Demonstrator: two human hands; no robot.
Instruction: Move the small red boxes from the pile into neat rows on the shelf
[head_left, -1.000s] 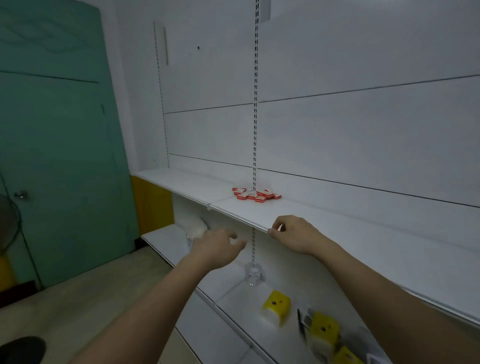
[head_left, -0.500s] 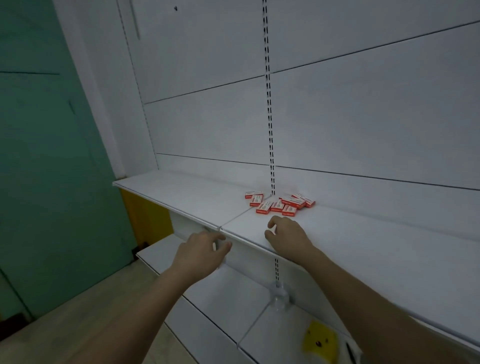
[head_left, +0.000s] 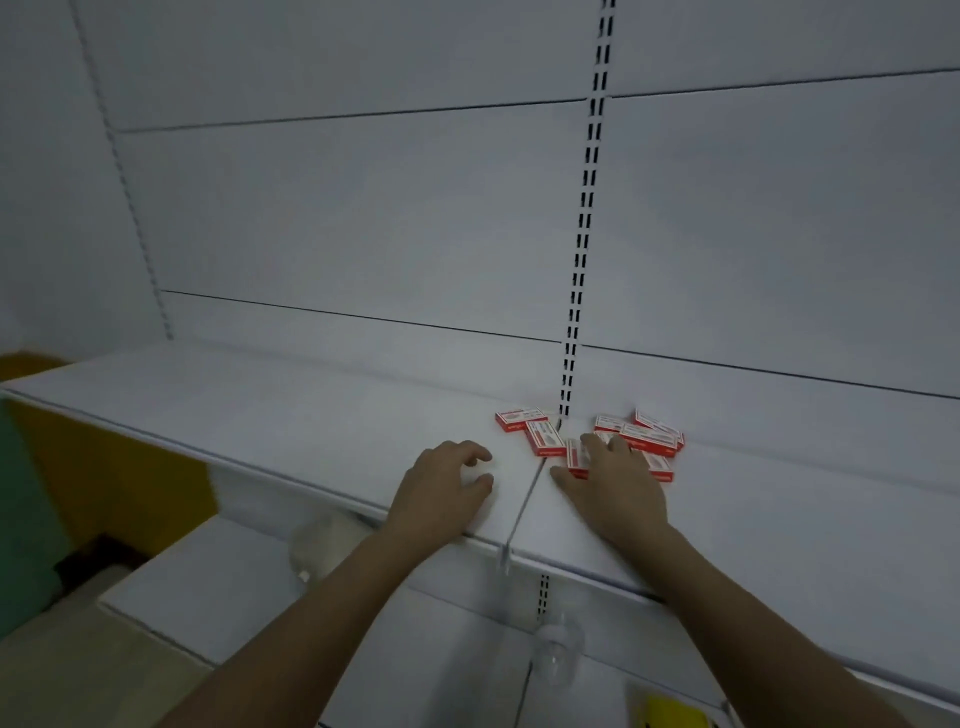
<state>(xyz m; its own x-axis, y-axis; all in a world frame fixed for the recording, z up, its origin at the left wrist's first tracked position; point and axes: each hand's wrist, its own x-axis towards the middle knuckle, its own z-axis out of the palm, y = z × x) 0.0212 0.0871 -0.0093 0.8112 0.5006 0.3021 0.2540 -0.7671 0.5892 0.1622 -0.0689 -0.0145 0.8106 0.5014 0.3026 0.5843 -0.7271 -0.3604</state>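
A white shelf (head_left: 260, 410) runs along a white panelled wall, bare leftward. The pile of small red boxes (head_left: 647, 441) lies by the slotted upright. The right hand (head_left: 613, 493) rests on it, fingers spread; the left hand (head_left: 441, 493) lies loosely curled, empty.

Right hand (head_left: 615, 491) covers the near part of the pile of small red boxes (head_left: 649, 441), hiding much of two or three of them, so box count can't be told; print on the box labels too small to read. Whether its fingertips (head_left: 592, 441) actually grip a box or just lie on it can't be told, and both forearms are cut off by the bottom edge. On the lower shelf (head_left: 218, 587), a yellow item (head_left: 670, 714) is cropped at the bottom edge, a pale blurred lump (head_left: 327, 545) sits half-hidden under the upper shelf (head_left: 260, 405), identity unclear, and the left edge is motion-smeared.
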